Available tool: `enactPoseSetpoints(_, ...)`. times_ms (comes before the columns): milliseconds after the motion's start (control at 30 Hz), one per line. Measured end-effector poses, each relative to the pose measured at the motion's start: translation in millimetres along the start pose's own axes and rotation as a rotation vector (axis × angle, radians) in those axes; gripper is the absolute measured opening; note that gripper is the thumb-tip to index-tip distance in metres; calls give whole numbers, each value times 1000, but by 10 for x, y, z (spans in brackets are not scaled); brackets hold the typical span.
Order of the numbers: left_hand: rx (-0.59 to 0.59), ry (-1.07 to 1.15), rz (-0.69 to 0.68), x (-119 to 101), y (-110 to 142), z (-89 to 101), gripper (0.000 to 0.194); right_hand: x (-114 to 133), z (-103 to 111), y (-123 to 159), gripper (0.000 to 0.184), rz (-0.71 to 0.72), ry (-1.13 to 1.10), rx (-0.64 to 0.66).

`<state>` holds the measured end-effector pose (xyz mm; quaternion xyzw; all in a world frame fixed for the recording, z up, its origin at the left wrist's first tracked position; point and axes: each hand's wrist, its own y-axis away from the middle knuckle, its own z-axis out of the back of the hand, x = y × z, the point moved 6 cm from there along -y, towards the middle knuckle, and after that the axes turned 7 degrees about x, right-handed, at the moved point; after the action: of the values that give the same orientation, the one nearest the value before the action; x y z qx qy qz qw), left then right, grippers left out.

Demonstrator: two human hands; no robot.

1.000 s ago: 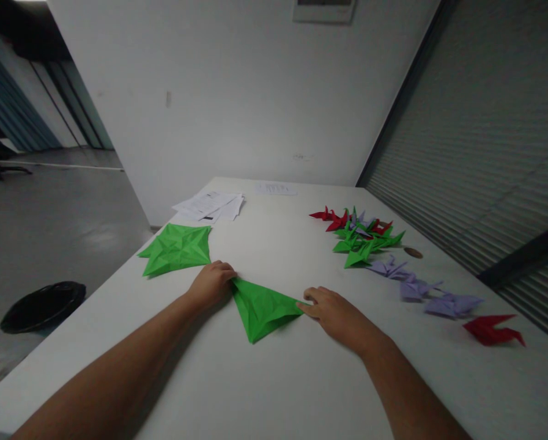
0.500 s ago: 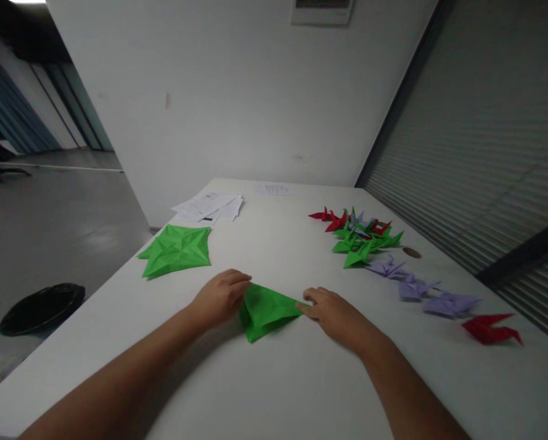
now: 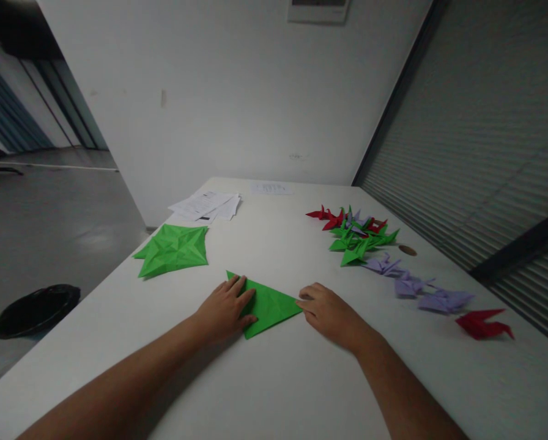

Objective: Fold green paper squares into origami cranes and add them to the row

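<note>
A green sheet of origami paper [image 3: 274, 305], folded into a triangle, lies on the white table [image 3: 274, 385] in front of me. My left hand [image 3: 225, 308] rests on its left part with fingers spread, pressing it down; part of that side is hidden under the fingers. At the right tip, my right hand [image 3: 326, 311] pinches the paper's corner between thumb and fingers. To the left, creased green sheets [image 3: 175, 250] lie overlapping each other.
Folded paper cranes in green [image 3: 359, 244], purple [image 3: 443, 300] and red [image 3: 482, 324] line the table's right side by the window blind [image 3: 466, 165]. Printed papers [image 3: 205, 206] lie at the back left. A black-lined bin [image 3: 35, 311] stands on the floor at left.
My left hand has come off the paper's left corner and now presses flat on it. The paper, earlier slightly raised, lies flatter. My right hand stays at the right tip.
</note>
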<state>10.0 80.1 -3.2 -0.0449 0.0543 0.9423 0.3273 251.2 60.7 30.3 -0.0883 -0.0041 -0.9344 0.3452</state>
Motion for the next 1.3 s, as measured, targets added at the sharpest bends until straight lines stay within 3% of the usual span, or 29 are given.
enactPoseSetpoints(100, 12, -6, -4, -9, -4, -16, 68, 97, 55, -41, 23, 7, -32, -107)
enactPoseSetpoints(200, -25, -23, -41, -7, -11, -38, 67, 260, 4, -109, 44, 45, -43, -135)
enactPoseSetpoints(400, -28, -8, -31, 74, -33, -107, 70, 437, -258, -204, 76, 56, -98, 130)
enactPoseSetpoints(500, -22, 15, -5, 137, -37, -113, 71, 368, -290, -165, 79, 7, -152, 247)
enactPoseSetpoints(633, -24, 50, 23, 241, -46, -112, 74, 267, -253, -86, 79, -22, -217, 276)
enactPoseSetpoints(800, -35, 63, 57, 375, -70, -139, 68, 165, -220, -12, 73, -32, -271, 235)
enactPoseSetpoints(1100, -143, 112, 129, 526, -90, -184, 61, 88, -35, 5, 36, 6, -155, 68)
enactPoseSetpoints(1200, -214, 148, 132, 557, -94, -157, 56, 71, -17, -9, 21, -12, -60, 53)
enactPoseSetpoints(1300, -304, 211, 139, 586, -87, -83, 50, 61, -28, -22, 20, -23, -2, 26)
